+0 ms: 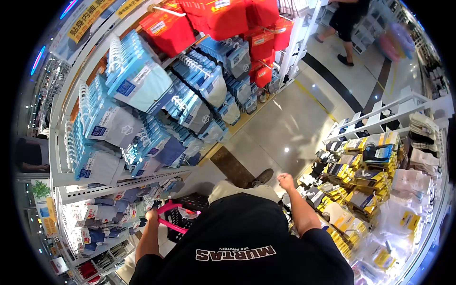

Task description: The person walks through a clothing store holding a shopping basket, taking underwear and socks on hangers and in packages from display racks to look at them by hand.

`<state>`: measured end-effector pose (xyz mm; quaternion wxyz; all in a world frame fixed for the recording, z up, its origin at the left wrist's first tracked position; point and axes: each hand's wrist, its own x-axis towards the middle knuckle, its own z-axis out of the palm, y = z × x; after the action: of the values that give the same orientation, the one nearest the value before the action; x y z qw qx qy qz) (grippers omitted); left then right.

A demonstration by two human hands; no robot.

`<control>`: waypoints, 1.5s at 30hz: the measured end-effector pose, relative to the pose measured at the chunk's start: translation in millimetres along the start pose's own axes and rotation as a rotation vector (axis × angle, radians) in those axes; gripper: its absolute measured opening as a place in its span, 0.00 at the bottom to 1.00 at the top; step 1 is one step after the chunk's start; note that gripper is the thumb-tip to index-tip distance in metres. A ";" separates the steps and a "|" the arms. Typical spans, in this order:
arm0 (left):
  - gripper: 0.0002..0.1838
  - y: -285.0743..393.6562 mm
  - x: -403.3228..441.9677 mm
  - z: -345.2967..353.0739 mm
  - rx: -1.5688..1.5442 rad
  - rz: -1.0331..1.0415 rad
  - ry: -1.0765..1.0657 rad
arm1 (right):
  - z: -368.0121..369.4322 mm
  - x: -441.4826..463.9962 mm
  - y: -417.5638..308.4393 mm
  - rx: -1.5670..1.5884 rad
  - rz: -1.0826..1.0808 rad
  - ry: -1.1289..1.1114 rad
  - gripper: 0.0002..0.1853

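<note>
My left hand (152, 216) is wrapped around the pink handle (166, 207) of a black shopping basket (176, 219), which hangs at my left side. A small item in clear or white packaging with a bit of red (189, 212) shows inside the basket, but its kind is hard to make out. In front of my right side, my right hand (285, 182) is held in the air with its fingers curled in, and nothing shows in it. Nearest to that hand are packs of socks (327, 194) on the right-hand rack.
Blue-carded packs of folded garments (140, 85) hang on hooks at the left, with red packs (213, 16) above. Yellow-carded sock packs (351, 209) fill the right rack. A tiled aisle (270, 128) runs between them. Another person (349, 28) walks at the far end.
</note>
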<state>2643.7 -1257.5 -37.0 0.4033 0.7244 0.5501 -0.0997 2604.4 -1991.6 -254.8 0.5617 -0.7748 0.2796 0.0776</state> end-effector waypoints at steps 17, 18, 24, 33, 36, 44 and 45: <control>0.19 114.9 -41.9 132.7 0.049 0.309 -0.139 | -39.1 13.8 -50.1 0.077 0.395 -0.150 0.09; 0.17 112.1 -40.9 148.4 -0.002 0.417 -0.112 | -39.5 13.7 -53.9 0.055 0.371 -0.173 0.09; 0.20 136.9 -123.2 195.4 0.248 0.509 -0.084 | -47.1 21.4 -69.6 0.068 0.358 -0.199 0.08; 0.18 162.2 -192.0 205.0 0.044 0.356 -0.177 | -18.5 97.7 -167.2 -0.019 0.078 -0.363 0.09; 0.16 156.0 -187.5 207.8 -0.062 0.428 -0.187 | 6.2 120.5 -257.5 -0.038 -0.020 -0.315 0.10; 0.16 130.2 -161.4 214.7 -0.172 0.516 -0.194 | 66.3 181.0 -446.0 0.042 -0.501 -0.223 0.22; 0.16 137.8 -172.5 210.3 -0.147 0.436 -0.184 | 68.4 183.5 -465.1 0.054 -0.506 -0.248 0.32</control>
<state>2763.0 -1536.6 -7.9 0.5153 0.7827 0.3473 -0.0357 3012.3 -1893.7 25.7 0.6134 -0.7895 0.0083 0.0217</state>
